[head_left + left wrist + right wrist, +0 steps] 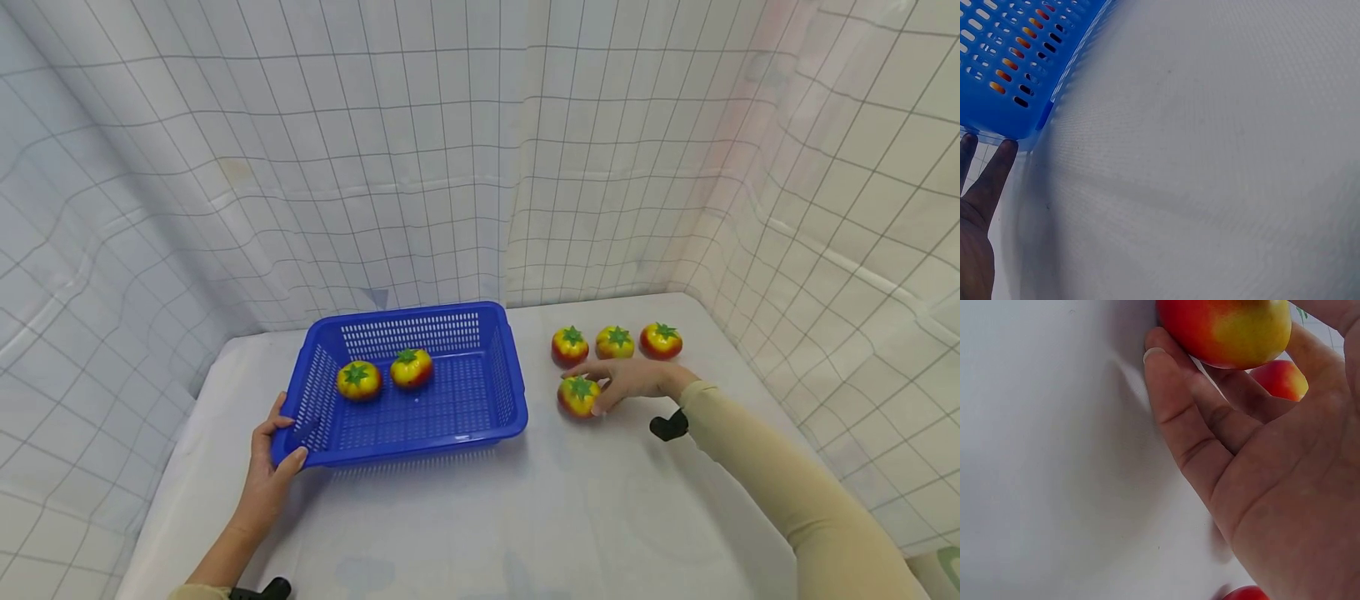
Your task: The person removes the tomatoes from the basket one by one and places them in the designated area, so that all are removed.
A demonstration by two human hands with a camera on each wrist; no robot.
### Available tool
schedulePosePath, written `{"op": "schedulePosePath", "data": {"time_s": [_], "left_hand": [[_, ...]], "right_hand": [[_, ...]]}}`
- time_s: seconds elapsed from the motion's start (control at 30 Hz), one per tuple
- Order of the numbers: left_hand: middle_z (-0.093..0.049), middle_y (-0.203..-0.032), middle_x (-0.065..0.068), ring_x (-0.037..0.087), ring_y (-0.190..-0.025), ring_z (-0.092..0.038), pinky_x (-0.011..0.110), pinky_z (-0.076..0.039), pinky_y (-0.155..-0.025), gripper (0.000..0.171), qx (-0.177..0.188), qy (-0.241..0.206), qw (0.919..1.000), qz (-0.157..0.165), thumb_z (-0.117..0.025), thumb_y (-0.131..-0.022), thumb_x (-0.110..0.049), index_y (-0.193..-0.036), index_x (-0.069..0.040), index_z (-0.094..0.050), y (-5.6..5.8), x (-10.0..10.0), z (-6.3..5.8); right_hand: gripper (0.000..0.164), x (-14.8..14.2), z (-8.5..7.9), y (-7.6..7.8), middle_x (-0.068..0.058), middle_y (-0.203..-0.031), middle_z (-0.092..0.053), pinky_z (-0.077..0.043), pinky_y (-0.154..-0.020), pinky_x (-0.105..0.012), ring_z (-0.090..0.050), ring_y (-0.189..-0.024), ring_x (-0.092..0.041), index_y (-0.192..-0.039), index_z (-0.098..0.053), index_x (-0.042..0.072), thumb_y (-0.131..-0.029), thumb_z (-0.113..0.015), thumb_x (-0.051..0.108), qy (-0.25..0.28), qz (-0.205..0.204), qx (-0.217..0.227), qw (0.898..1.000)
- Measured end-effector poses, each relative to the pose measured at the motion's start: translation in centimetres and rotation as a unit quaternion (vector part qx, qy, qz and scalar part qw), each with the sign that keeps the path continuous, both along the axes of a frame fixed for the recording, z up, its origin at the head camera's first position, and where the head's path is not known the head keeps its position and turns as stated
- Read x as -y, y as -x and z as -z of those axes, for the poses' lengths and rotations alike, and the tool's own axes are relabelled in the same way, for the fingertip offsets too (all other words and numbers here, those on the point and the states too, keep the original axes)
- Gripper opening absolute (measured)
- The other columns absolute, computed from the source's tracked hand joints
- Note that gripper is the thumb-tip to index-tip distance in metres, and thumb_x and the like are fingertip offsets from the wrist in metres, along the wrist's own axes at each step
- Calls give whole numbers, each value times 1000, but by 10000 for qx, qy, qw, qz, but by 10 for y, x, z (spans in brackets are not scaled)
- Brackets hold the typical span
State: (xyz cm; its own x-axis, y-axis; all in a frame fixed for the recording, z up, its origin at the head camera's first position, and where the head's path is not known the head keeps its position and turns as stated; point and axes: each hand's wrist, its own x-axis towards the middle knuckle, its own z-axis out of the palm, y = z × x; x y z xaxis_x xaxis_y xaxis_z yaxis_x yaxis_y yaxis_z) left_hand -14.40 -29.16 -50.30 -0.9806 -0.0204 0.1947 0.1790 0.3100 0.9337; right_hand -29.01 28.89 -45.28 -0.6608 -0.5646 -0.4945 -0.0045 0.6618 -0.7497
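Note:
A blue plastic basket point(420, 417) stands on the white table with two red-and-yellow tomatoes inside, one at the left point(359, 381) and another point(412, 368) beside it. My left hand point(264, 479) grips the basket's near left corner, thumb on the front rim and fingers over the left side. To the right of the basket, my right hand point(633, 379) holds a tomato point(578, 397) between thumb and fingers; the right wrist view shows the fingers point(1175, 412) curved around its underside. Whether this tomato still touches the table is hard to tell.
Behind my right hand, three more tomatoes sit in a row: the left one point(570, 347), the middle one point(615, 342) and the right one point(661, 341). White grid-patterned curtains point(480, 167) enclose the table point(480, 533) at the back and both sides.

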Motion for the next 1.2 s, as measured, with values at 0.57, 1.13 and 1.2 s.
{"op": "schedulePosePath", "data": {"time_s": [0.57, 1.13, 1.2], "left_hand": [[1, -171, -11, 34, -156, -2, 8, -35, -98, 46, 55, -36, 10000, -2, -50, -104, -14, -141, -16, -24, 0, -1, -2], [2, -172, -7, 27, -156, -1, 7, -34, -99, 43, -116, -250, 9995, 169, -48, -104, -6, -139, -17, -26, 0, -1, -1], [2, -172, -6, 26, -156, -1, 7, -34, -99, 43, -144, -222, 9995, 170, -48, -104, -5, -139, -16, -26, 0, -1, 0]], "right_hand": [[71, 2, 0, 0, -4, -156, -40, -46, -100, -38, -41, -134, -24, -149, -50, 36, -87, -81, 30, -127, -112, -52, 9998], [72, -1, 4, 5, -6, -152, -43, -51, -92, -38, -51, -120, -25, -151, -49, 35, -87, -81, 34, -211, 28, 26, 9998], [72, -2, 4, 5, -6, -153, -42, -51, -93, -38, -50, -122, -25, -151, -48, 34, -86, -81, 35, -235, 37, 1, 9997]]}}
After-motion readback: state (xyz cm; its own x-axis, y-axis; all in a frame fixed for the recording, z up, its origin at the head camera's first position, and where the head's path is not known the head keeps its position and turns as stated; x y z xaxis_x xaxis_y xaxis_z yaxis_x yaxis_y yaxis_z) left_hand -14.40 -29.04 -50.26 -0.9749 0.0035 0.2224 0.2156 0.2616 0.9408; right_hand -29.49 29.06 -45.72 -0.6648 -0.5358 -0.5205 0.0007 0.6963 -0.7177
